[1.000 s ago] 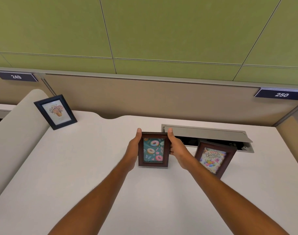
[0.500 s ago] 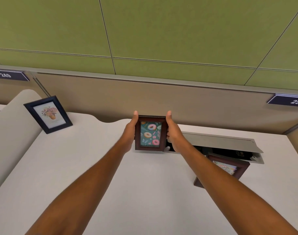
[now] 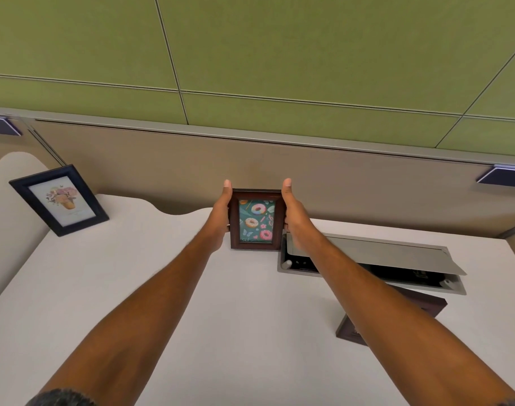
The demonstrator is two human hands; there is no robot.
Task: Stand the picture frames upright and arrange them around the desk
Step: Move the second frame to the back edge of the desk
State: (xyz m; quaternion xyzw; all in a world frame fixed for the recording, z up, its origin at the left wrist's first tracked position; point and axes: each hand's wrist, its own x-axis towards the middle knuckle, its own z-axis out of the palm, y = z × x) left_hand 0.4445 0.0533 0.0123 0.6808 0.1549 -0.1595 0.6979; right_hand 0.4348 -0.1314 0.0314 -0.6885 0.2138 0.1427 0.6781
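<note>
A brown donut picture frame (image 3: 255, 219) stands upright at the back of the white desk (image 3: 244, 312), close to the beige partition. My left hand (image 3: 221, 218) grips its left edge and my right hand (image 3: 294, 218) grips its right edge, thumbs up along the sides. A dark blue flower frame (image 3: 58, 200) stands upright at the back left corner. A third brown frame (image 3: 432, 307) stands near the right, mostly hidden behind my right forearm.
An open grey cable hatch (image 3: 373, 259) is set into the desk just right of the donut frame, its lid raised. A beige and green partition wall (image 3: 279, 171) closes off the back. A rounded side panel (image 3: 13, 218) borders the left.
Both hands have carried the donut frame away from me toward the back wall, past the cable hatch. Its lower edge now appears to rest on the desk.
</note>
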